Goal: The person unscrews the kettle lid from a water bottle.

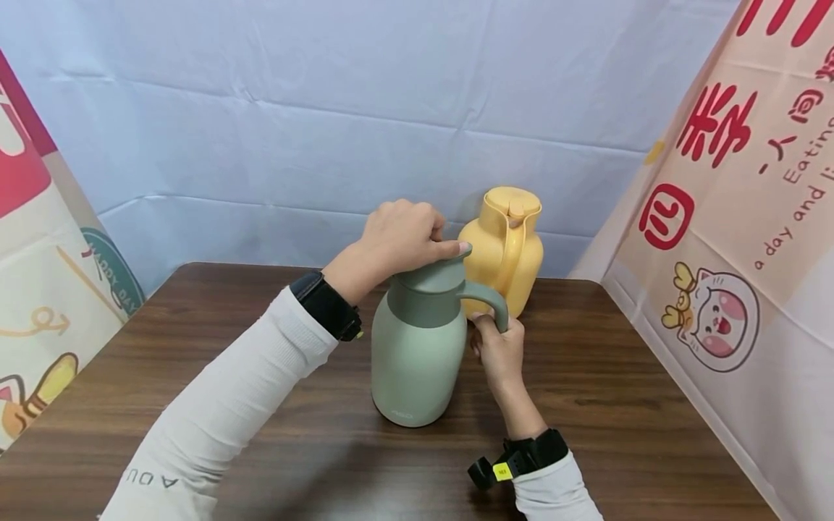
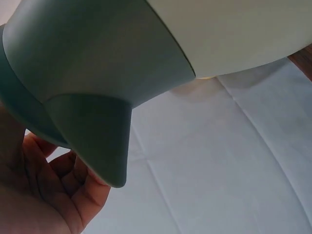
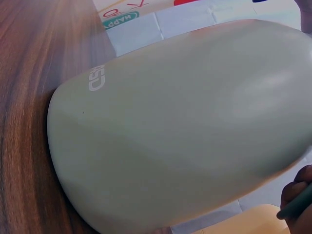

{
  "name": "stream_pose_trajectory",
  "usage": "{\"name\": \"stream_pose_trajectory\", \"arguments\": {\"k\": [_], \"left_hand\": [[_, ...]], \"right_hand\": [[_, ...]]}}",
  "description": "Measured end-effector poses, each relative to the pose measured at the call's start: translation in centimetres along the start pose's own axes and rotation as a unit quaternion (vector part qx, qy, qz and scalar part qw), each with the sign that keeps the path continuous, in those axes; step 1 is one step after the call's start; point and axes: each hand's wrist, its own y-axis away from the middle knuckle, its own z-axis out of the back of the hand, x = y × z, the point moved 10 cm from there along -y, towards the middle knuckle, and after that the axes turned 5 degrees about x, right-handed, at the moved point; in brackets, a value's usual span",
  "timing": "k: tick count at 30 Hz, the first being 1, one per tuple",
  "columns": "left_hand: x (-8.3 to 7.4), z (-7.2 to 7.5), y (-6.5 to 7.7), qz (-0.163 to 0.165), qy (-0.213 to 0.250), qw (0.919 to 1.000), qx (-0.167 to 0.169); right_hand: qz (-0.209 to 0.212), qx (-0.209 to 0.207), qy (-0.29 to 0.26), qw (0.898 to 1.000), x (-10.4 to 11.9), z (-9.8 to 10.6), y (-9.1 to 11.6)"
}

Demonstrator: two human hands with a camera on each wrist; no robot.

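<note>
A pale green thermos jug (image 1: 417, 369) stands upright on the table, its darker green collar and lid (image 1: 431, 278) at the top. My left hand (image 1: 404, 235) lies over that lid, thumb toward the handle side. In the left wrist view its fingers (image 2: 90, 200) curl beside the pointed spout (image 2: 97, 136). At the right, my right hand (image 1: 502, 351) grips the lower end of the curved handle (image 1: 483, 291). The jug's smooth wall (image 3: 185, 126) fills most of the right wrist view, with part of the handle (image 3: 297, 204) at the edge.
Just behind the green jug stands a yellow jug (image 1: 515, 268), its handle facing me. The brown wooden table (image 1: 619, 420) ends at a pale blue cloth backdrop (image 1: 260, 159). Printed cloths hang on the left and right (image 1: 704, 217).
</note>
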Motion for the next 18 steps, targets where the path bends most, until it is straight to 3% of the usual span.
{"name": "stream_pose_trajectory", "arguments": {"k": [7,12,18], "left_hand": [[0.6,-0.4,-0.1,0.001,0.023,0.9997,0.011],[0.9,-1.5,-0.4,-0.003,0.076,0.9953,0.06],[0.6,-2.3,-0.8,-0.046,0.103,0.9877,0.108]], "right_hand": [[-0.007,-0.007,0.001,1.0,-0.2,0.0,0.0],[-0.008,-0.007,0.0,1.0,-0.1,0.0,0.0],[0.0,-0.007,0.002,1.0,0.0,0.0,0.0]]}}
